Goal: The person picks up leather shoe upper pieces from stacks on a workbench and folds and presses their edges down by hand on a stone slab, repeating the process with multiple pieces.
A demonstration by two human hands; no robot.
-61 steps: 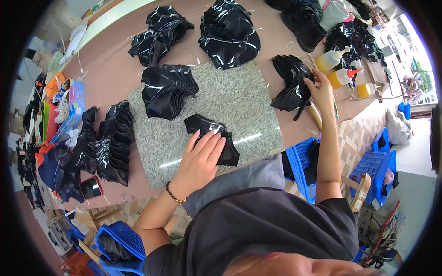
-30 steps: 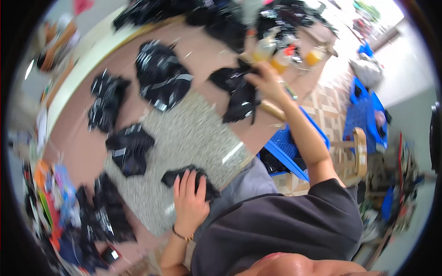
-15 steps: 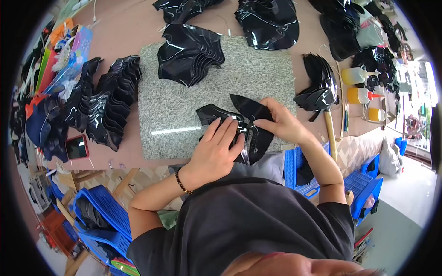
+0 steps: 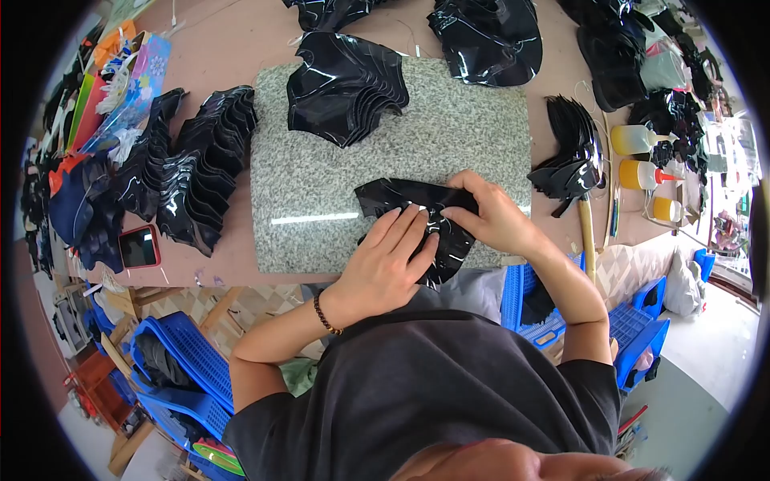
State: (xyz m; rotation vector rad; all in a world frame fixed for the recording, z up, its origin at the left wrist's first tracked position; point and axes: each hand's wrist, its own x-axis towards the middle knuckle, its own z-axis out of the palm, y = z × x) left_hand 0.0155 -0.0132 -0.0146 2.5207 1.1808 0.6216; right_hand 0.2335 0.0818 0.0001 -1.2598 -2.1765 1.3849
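One left hand (image 4: 387, 258) and one right hand (image 4: 499, 218) — plus one bracelet (image 4: 322, 313), one slab (image 4: 313, 180), one phone (image 4: 139, 247) and three bottles (image 4: 634, 139). Black stacks (image 4: 341, 90): one on the slab, two left of it. Pieces (image 4: 393, 191) under the hands overlap too much to count.

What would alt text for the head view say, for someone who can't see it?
The left hand lies on glossy black pieces at the near edge of a speckled slab while the right hand grips their right side. A layered black stack lies farther back on it, with other black stacks beside the slab and three bottles at far right.
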